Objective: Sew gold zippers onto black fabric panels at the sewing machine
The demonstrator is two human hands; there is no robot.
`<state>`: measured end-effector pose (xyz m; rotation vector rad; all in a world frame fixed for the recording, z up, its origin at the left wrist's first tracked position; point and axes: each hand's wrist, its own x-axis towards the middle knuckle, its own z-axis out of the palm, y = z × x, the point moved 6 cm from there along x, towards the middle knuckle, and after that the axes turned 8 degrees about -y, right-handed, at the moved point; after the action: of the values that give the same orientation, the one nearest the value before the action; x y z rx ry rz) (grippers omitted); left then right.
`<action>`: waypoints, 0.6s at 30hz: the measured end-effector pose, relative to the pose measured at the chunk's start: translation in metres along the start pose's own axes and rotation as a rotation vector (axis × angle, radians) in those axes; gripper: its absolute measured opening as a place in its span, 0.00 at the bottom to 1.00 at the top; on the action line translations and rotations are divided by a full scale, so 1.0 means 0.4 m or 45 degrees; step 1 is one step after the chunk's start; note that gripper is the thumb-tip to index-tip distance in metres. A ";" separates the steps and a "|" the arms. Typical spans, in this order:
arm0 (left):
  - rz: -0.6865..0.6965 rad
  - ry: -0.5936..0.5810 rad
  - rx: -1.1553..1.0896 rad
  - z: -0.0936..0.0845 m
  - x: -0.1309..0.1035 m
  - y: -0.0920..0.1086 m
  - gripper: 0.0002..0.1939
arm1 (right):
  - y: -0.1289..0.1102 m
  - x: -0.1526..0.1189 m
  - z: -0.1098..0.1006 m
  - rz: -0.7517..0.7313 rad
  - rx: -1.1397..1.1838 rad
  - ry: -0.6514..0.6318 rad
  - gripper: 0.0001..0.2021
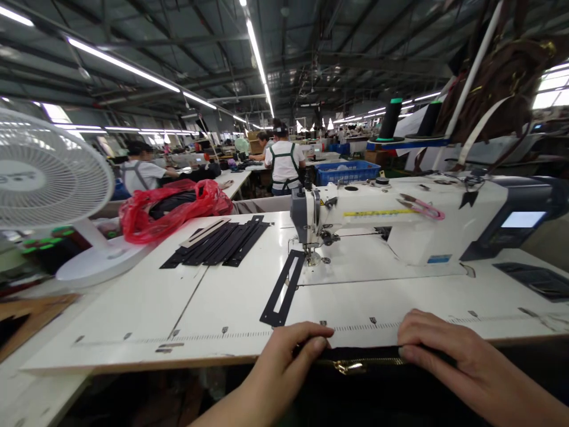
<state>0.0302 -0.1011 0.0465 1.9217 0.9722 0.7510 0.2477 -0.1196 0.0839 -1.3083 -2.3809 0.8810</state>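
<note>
Nearest, in front of the sewing machine, the left hand and right hand both pinched black cloth with a gold zipper. A black frame lay on the white surface, one end near the machine's needle. Black strips lay left of the machine. Past them, farther left of it, sat a red bag. A blue basket stood behind it.

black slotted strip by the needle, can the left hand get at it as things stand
Probably yes: the strip lies just past the left hand, nothing between, though that hand grips the zippered fabric.
</note>
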 end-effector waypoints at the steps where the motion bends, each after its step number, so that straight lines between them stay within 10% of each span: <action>1: -0.084 -0.033 -0.044 0.001 0.002 -0.005 0.10 | 0.003 0.003 0.002 0.004 -0.004 -0.006 0.14; 8: 0.007 -0.275 -0.070 0.036 0.027 0.051 0.10 | -0.016 0.013 0.016 -0.017 -0.080 -0.010 0.13; 13: 0.078 -0.121 -0.117 0.050 0.050 0.079 0.07 | 0.021 -0.017 -0.028 0.110 -0.053 0.282 0.12; 18: -0.216 -0.036 -0.528 0.136 0.049 -0.018 0.17 | 0.034 0.018 -0.124 0.135 -0.204 0.451 0.15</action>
<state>0.0805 -0.1043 0.0173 1.4691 0.8710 0.7563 0.2781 -0.0894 0.1134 -1.5185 -2.1535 0.4432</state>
